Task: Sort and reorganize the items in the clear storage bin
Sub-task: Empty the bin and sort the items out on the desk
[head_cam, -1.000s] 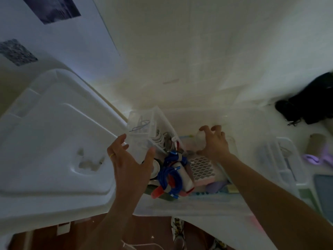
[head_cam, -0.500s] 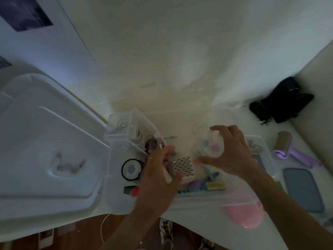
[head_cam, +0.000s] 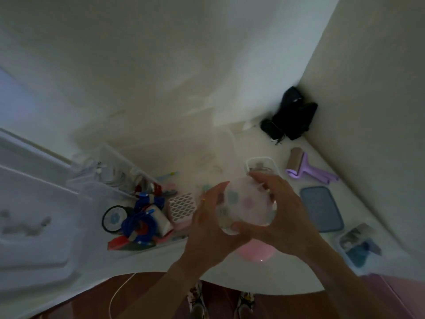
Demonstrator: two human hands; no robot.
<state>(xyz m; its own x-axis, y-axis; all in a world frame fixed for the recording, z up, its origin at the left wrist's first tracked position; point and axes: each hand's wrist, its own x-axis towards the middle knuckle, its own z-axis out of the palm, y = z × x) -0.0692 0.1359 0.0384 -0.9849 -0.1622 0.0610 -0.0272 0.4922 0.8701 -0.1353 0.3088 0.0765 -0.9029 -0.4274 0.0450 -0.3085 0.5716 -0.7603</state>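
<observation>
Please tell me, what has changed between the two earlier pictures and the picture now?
The right hand lifted the round clear container out of the clear storage bin and brought it toward the person. The left hand let go of the small clear tray at the bin's left end and now also holds the container. The blue cable bundle and the white lattice item stayed in the bin.

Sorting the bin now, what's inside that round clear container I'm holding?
Inside the round clear container, blurry blue and pink blobs show; what they are can't be told. Both hands cover its edges.
</observation>
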